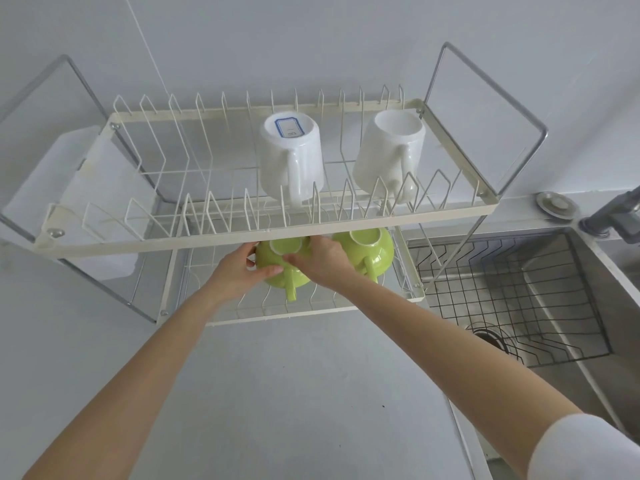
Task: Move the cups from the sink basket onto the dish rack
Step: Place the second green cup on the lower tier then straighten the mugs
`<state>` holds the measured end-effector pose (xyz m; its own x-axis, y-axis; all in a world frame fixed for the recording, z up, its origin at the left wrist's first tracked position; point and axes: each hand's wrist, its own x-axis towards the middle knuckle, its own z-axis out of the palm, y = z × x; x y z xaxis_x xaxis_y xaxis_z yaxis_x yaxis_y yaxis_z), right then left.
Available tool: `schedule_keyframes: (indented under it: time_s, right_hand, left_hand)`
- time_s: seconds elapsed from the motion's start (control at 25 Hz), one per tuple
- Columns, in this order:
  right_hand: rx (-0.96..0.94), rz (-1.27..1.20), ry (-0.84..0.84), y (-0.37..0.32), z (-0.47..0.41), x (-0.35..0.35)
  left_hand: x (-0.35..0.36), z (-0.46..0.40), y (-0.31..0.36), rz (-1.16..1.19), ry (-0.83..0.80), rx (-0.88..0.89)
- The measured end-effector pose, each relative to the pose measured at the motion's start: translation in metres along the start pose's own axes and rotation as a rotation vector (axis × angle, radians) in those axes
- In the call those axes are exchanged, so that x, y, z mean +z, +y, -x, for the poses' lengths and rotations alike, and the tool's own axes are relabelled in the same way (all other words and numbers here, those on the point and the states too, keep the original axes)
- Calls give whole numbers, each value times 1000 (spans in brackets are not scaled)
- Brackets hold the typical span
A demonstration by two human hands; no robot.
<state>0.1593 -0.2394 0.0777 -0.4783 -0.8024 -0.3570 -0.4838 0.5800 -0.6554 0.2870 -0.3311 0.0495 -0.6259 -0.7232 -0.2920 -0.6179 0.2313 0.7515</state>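
A two-tier cream wire dish rack [221, 237] stands on the counter. Two white mugs rest upside down on its upper tier: one with a blue label [291, 157] and one further right [388, 154]. On the lower tier, a green cup [273, 268] sits upside down with its handle pointing toward me. My left hand [242, 268] grips its left side and my right hand [322, 261] grips its right side. A second green cup [370, 251] sits upside down just right of it. The sink basket [519, 306], a black wire grid in the sink, holds no cups.
The steel sink [568, 327] lies to the right with a drain [491, 337] and a grey faucet [616, 220] at the far right. A white plastic tray [90, 188] hangs behind the rack's left end. Grey countertop [294, 393] spreads below the rack.
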Motion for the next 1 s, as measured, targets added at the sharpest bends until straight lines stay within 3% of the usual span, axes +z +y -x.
schedule_keyframes:
  time_s: [0.36,0.56,1.0]
  right_hand:
    - [-63,141,6,-1,1,-4]
    - [-263,221,202,16,10,-36]
    - [-158,142,221,86,11,-43]
  left_hand:
    - [3,0,2,5,-3,15]
    - [6,7,20,-27,71,64]
    - [30,0,30,-53,155,111]
